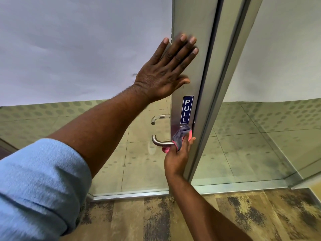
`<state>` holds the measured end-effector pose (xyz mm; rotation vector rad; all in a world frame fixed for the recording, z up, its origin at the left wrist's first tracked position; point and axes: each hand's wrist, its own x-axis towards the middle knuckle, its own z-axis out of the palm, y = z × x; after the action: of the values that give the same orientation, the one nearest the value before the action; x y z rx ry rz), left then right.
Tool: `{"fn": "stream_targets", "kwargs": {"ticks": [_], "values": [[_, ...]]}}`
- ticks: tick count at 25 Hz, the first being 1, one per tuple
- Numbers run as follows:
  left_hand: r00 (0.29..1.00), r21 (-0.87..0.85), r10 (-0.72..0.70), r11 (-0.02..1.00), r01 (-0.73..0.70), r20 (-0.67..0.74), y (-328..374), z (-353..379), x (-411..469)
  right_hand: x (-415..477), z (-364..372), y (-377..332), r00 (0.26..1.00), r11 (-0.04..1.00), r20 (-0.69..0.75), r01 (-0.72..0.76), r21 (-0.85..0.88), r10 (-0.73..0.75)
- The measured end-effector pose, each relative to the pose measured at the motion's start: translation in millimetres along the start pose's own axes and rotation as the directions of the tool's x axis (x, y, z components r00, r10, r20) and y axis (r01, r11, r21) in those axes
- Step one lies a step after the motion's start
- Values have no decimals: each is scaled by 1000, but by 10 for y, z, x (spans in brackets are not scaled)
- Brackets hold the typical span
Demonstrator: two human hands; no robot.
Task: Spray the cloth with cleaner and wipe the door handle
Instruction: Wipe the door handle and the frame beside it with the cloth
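Left hand (165,72): I'm pressing it flat, fingers spread, against the door stile (191,23), steadying the door.
Right hand (177,159): my grip is closing round the cloth (180,136).
Cloth: I'm bunching it at the lever handle (159,141) base, below the PULL sign (187,109), to rub there.

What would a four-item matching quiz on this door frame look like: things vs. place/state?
Things:
1. left hand
2. right hand
3. cloth
4. PULL sticker

Place/state:
A. blue, on the door stile just above the cloth
B. bunched at the base of the door handle
C. open, flat against the stile
D. gripping the cloth

Pairs: 1-C, 2-D, 3-B, 4-A
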<state>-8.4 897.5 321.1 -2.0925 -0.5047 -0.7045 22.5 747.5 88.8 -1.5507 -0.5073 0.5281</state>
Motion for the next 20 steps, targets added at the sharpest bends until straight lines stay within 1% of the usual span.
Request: {"fn": "stream_targets", "kwargs": {"ticks": [2,3,4,5,7,10,12,14,15,16,17,18,19,20], "values": [[1000,-20,5,1000,-5,13,-16,12,1,-108,-10,55,990,982,35,141,-129,-137],[1000,-27,6,1000,-6,14,-22,10,0,-142,-19,63,985,971,45,173,-163,-168],[1000,-33,6,999,-6,16,-24,7,-2,-168,-26,66,983,971,53,181,-158,-174],[1000,-44,5,999,-4,22,-19,2,-5,-196,-37,62,985,979,66,167,-114,-160],[999,-82,10,997,-7,32,-7,-25,-13,-254,-90,11,993,996,73,93,14,-93],[997,-125,8,992,2,79,-23,-131,-33,-269,-303,-196,998,991,42,-51,125,46],[991,-173,-11,984,34,134,-14,-235,-33,-220,-489,-332,996,967,44,-82,239,74],[986,-301,-33,950,81,162,33,-355,-70,-181,-609,-442,987,914,63,-164,371,151],[986,-397,-54,911,115,161,82,-427,-138,-197,-651,-509,976,869,99,-217,444,193],[981,-500,-98,849,170,166,154,-500,-235,-215,-678,-573,965,820,144,-264,509,221],[965,-602,-168,756,258,202,249,-569,-357,-220,-703,-629,957,776,184,-291,560,226],[925,-691,-254,615,380,282,367,-637,-501,-220,-729,-702,955,754,209,-295,587,211],[856,-752,-331,416,510,397,504,-703,-653,-217,-760,-772,956,749,227,-287,598,185],[765,-769,-371,176,615,527,639,-758,-793,-206,-789,-839,958,750,239,-274,602,158]]}}
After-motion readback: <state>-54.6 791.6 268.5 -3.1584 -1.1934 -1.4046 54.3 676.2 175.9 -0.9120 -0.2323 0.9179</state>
